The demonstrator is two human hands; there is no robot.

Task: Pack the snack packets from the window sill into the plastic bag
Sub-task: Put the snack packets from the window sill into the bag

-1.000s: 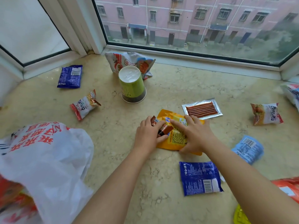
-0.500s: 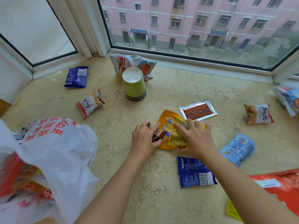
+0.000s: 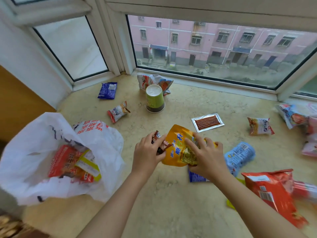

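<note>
- Many loose snack packets lie over the beige marble window sill (image 3: 171,194): a dark blue flat packet (image 3: 107,90) near the left window corner, a small white-and-red puffed packet (image 3: 118,111) nearer the middle, a silver foil packet of thin red sticks (image 3: 207,121), a second white-and-red puffed packet (image 3: 260,126) to the right, a light blue packet (image 3: 239,156) and a large red crinkled bag (image 3: 274,193) at the right edge.
- An upturned green paper cup (image 3: 154,98) stands in front of a white printed bag (image 3: 154,81) by the glass.
- Left hand (image 3: 147,155) curls round a small brown packet (image 3: 160,144), thumb and fingers pinching it.
- Right hand (image 3: 205,157) grips a yellow-orange foil snack packet (image 3: 180,146), fingers spread over its face, thumb underneath; the packet is tilted up off the sill, touching the brown one.
- Another dark blue packet (image 3: 196,177) lies partly hidden under the right hand.
- White plastic bag with red lettering (image 3: 34,152) sits open at the left, holding a red packet (image 3: 65,160) and a yellow-edged packet (image 3: 89,166).
</note>
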